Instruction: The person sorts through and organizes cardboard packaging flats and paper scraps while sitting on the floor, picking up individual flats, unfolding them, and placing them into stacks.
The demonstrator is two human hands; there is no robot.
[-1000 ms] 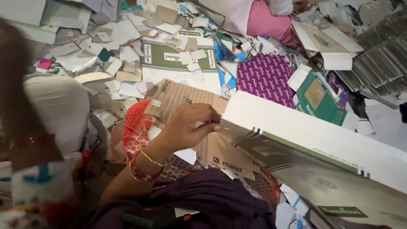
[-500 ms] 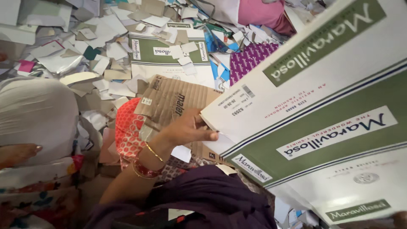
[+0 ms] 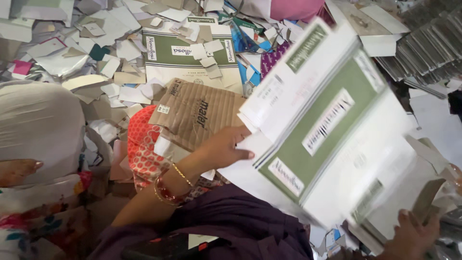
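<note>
Far off to the left of both hands, a pale sack (image 3: 38,125) bulges at the picture's edge, with a bare foot (image 3: 17,171) and flowered cloth (image 3: 33,216) below it, well apart from any fingers. Beyond the left fingertips a brown corrugated sheet (image 3: 197,115) lies over red patterned cloth (image 3: 144,144), and farther out a flat green-and-white box (image 3: 187,53) sits half buried among paper scraps (image 3: 96,58). At the wrist behind those fingers are gold and red bangles (image 3: 168,190), and under the forearm spreads purple cloth (image 3: 231,221). Left hand (image 3: 226,149) has its thumb and fingers closed on the near left edge of a large white-and-green carton sheet (image 3: 332,130), thumb on top of the sheet. That sheet is raised and tilted, blurred with motion, spanning from the left fingers across to the right ones and hiding most of the floor behind it. Right hand (image 3: 409,236), low at the picture's right corner, grips the sheet's lower right end with its fingers curled up around the edge. Beyond the right fingers, at the top right, stand stacks of grey flattened card (image 3: 428,48), and a pink cloth (image 3: 293,9) shows at the top.
</note>
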